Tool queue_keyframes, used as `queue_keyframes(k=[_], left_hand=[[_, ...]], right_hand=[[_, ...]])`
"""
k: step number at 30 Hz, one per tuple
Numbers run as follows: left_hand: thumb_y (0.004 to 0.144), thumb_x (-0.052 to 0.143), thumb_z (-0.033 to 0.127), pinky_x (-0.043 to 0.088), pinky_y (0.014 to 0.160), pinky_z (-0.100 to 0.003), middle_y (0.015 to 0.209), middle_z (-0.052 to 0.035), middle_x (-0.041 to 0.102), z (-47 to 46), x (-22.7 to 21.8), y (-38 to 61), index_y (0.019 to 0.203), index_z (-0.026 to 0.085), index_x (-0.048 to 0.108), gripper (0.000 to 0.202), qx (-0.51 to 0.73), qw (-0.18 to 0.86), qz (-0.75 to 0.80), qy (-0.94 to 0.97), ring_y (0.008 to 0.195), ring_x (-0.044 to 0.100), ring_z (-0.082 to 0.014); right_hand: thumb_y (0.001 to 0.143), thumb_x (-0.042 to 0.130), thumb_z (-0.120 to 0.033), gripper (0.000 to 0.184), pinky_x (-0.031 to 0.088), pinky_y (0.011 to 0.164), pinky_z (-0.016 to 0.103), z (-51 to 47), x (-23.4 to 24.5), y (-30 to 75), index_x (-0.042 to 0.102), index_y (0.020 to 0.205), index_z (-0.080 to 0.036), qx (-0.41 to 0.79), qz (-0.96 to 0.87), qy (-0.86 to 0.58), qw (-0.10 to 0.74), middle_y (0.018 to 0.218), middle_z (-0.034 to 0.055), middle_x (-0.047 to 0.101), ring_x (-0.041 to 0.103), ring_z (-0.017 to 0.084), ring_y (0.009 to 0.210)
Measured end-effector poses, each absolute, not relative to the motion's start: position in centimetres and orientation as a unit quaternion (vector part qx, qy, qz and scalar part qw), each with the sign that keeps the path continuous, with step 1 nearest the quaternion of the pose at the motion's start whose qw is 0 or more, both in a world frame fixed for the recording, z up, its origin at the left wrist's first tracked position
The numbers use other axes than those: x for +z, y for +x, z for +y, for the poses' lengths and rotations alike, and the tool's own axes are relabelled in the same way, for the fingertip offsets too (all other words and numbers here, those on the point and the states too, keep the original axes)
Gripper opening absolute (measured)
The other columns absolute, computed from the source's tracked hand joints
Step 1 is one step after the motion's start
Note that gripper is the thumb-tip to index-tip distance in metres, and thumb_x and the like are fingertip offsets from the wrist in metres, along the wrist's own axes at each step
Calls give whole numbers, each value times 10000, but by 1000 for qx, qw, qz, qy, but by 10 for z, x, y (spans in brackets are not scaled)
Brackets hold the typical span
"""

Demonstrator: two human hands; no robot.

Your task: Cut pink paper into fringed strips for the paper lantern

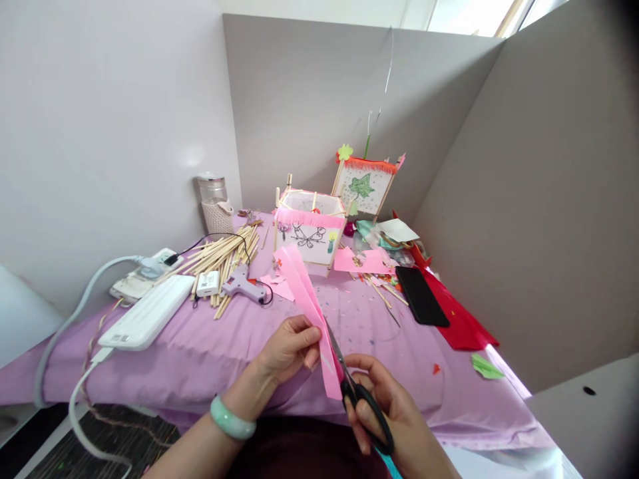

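Note:
Pinched between thumb and fingers of my left hand (pixel 294 342) is a long folded strip of pink paper (pixel 304 286), slanting up and away from me. My right hand (pixel 384 399) grips black-handled scissors (pixel 372 416), fingers in the loops. The blades (pixel 335 340) lie along the right edge of the strip, close to my left fingertips; whether they are cutting into it I cannot tell. Just beyond the strip's far end stands a paper-and-stick lantern (pixel 309 233) with a pink fringe and a drawing on its front.
Left lie wooden sticks (pixel 224 253), a glue gun (pixel 242 286), a white power bank (pixel 150 313) and a power strip (pixel 130 286). A bottle (pixel 214 203) and second lantern (pixel 364 186) stand behind. Right are pink scraps (pixel 367 261), a black phone (pixel 422 296) and red paper (pixel 462 319).

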State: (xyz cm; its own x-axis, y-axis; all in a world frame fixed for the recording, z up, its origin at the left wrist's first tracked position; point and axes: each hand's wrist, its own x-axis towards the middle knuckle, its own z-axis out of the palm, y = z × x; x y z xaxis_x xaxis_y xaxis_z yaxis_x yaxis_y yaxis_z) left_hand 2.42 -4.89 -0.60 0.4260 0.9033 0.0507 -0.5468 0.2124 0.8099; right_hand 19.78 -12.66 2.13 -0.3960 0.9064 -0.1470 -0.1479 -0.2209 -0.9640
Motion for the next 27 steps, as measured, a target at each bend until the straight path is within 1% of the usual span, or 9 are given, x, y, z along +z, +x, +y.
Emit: queue_keyframes(k=[4,8,11,14,17,21,23,25,27], left_hand=[[666,774,422,278,387,-183,376,45,475,-50,-4,26,669,119,597,351,483,741,225,408,318,377,-52],[643,789,413,280,392,-191,368,32,494,-51,-5,27,662,117,614,344,496,724,251,407,314,397,-62],[636,791,408,288,396,-198,392,17,528,-50,-6,28,664,117,628,334,492,716,266,418,328,440,-79],[626,796,410,303,395,-201,445,3,565,-50,-7,27,691,110,649,340,476,731,252,418,345,463,-83],[649,787,386,326,406,-192,445,6,552,-50,-7,26,664,107,642,315,476,740,242,410,356,457,-71],[684,770,337,344,415,-178,446,21,535,-50,-8,26,667,108,624,272,489,735,229,410,360,450,-56],[689,768,333,316,385,-167,490,22,566,-50,-9,26,739,115,625,266,494,735,218,411,340,444,-49],[687,772,325,280,354,-162,542,27,597,-50,-8,26,867,131,624,303,495,733,215,414,315,436,-46],[679,779,301,273,351,-163,558,33,600,-50,-7,26,922,137,617,335,495,731,219,417,309,438,-47]], right_hand=[[738,701,-541,602,304,445,173,-125,33,205,441,1170,-211,680,-491,-405,364,680,-58,563,500,44,421],[774,664,-523,607,239,398,176,-123,42,216,424,1220,-188,680,-496,-420,340,732,21,659,588,105,457],[755,685,-523,649,238,399,178,-122,43,221,418,1237,-180,678,-494,-426,339,757,53,689,611,122,470],[698,723,-559,695,277,414,182,-122,39,216,436,1204,-179,684,-484,-411,359,723,38,684,587,110,437],[678,722,-596,687,337,449,200,-123,32,207,461,1162,-184,688,-480,-387,383,708,26,669,566,99,426],[700,728,-552,619,372,506,213,-126,29,202,489,1153,-204,678,-492,-388,383,733,3,633,561,87,481],[707,732,-525,573,373,519,217,-126,29,203,518,1134,-208,668,-499,-402,378,719,-21,588,542,82,502],[716,729,-499,510,367,513,219,-125,30,207,553,1095,-207,654,-502,-425,372,701,-42,530,507,74,503],[716,736,-457,445,364,503,218,-123,32,210,581,1049,-206,639,-505,-453,362,699,-50,491,473,69,509]])
